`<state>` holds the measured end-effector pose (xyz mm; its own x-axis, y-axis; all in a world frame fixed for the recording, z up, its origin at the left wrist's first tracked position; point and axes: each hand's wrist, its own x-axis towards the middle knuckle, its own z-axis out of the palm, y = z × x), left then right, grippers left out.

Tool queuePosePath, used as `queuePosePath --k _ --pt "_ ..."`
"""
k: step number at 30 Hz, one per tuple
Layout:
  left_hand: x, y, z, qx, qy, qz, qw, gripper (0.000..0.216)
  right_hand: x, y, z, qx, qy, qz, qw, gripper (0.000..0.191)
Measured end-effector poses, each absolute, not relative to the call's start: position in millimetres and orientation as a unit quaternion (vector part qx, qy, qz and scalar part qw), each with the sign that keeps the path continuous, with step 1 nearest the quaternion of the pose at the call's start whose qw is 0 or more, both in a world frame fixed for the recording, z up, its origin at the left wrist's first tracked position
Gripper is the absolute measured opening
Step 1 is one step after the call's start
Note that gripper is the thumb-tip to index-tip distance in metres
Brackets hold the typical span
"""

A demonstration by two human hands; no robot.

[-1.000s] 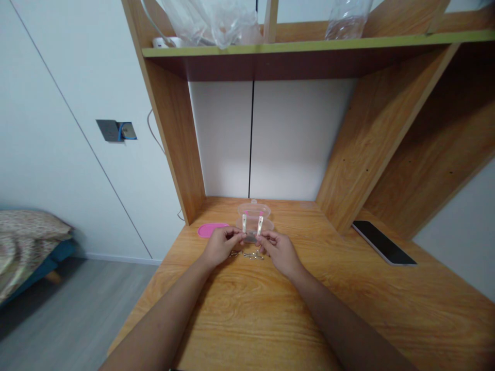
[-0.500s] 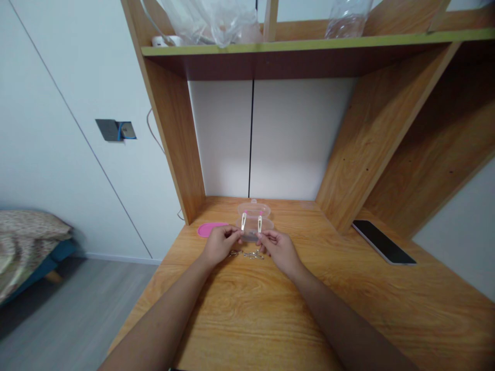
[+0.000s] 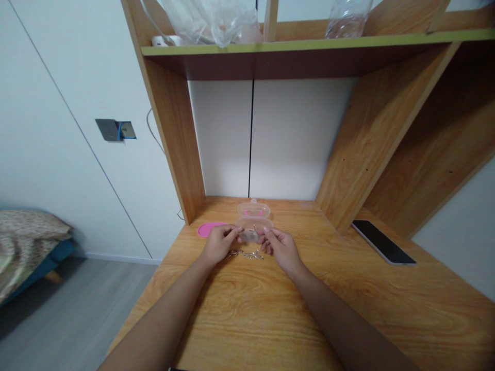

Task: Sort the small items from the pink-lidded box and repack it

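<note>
Over the front of a clear plastic case [image 3: 265,223], my left hand [image 3: 218,243] pinches a slim silvery hair clip [image 3: 247,230], which lies nearly level. Another hair clip [image 3: 255,229] is pinched in my right hand [image 3: 281,251], tilted upright towards the first; whether the two touch is too small to tell. The case stands with its lid [image 3: 247,207] raised at the back. Below my fingers, several shiny metal clips [image 3: 253,255] lie in a small heap on the wooden desk [image 3: 247,309]. Beside my left hand is a pink oval tray [image 3: 207,230], partly covered by it.
A dark-screened phone or tablet [image 3: 382,242] lies at the right by the shelf's side panel [image 3: 371,149]. Above the desk runs a shelf [image 3: 270,46] with a plastic bag [image 3: 216,20] and a clear bottle [image 3: 348,20]. A bed [image 3: 31,242] stands at the far left.
Both clips were upright side by side; now the left one has tipped down nearly level and the right one leans inward. My hands stay in about the same place.
</note>
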<state>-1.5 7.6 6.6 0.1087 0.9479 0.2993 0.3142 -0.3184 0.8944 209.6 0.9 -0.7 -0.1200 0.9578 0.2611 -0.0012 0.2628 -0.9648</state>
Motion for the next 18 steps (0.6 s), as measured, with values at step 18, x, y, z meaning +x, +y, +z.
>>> queuePosePath --k 18 --pt "-26.8 -7.4 35.2 0.845 0.424 0.313 0.097 0.012 208.9 -10.3 4.2 -0.419 -0.766 0.251 0.418 0.016"
